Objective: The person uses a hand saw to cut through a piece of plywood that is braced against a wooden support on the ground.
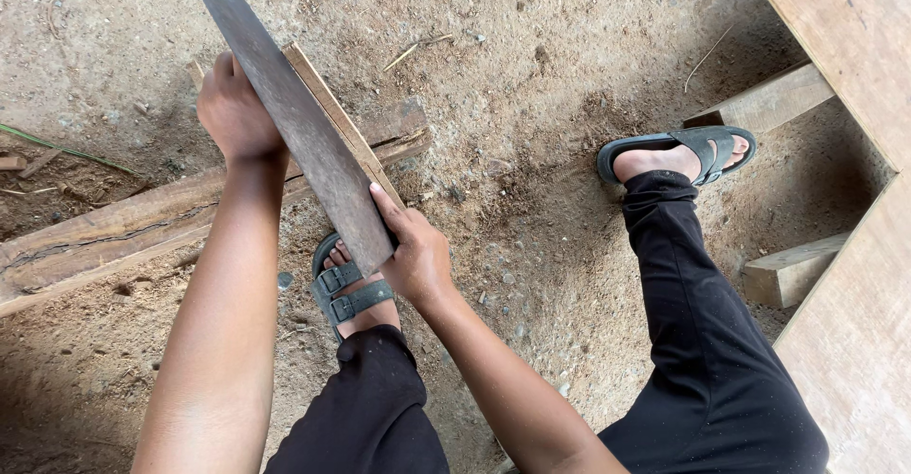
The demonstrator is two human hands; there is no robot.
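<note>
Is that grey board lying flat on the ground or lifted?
Lifted and tilted. The grey board is held by the left hand and right hand, above the beam on the ground.

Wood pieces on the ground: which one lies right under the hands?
The long weathered beam at left, running under the left hand and right hand. The two pale blocks lie far right, beside the sandal.

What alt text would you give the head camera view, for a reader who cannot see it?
Seen from above, a person's left hand and right hand grip a long, weathered grey board held at a slant over a sandy dirt floor. A rough timber beam lies behind it. Their feet wear dark sandals, and pale wooden framing stands to the right.
</note>
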